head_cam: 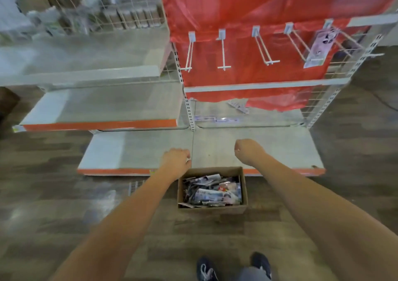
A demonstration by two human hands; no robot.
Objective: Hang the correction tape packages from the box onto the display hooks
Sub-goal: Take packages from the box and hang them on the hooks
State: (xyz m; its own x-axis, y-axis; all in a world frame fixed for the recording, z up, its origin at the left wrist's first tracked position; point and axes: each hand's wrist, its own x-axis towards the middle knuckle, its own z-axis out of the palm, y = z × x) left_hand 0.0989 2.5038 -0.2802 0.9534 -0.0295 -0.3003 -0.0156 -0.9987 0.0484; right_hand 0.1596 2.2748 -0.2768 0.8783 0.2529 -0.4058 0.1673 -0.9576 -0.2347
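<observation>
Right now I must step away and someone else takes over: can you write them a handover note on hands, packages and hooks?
Left hand: curled, no grip on anything. Right hand: likewise curled and holding nothing.
Brown cardboard box on the floor, full of correction tape packages.
Done: packages hang on the rightmost white display hook.
Left: four bare white hooks to fill from the box.

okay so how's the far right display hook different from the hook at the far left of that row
The far right hook already carries hanging packages; the far left hook is bare. In this view the far right hook slants out toward the right, while the far left hook points almost straight down the frame. The packages hide much of the far right hook; the far left hook shows along its whole length. Both are white and mounted along the same row in front of the red sheet.
</observation>
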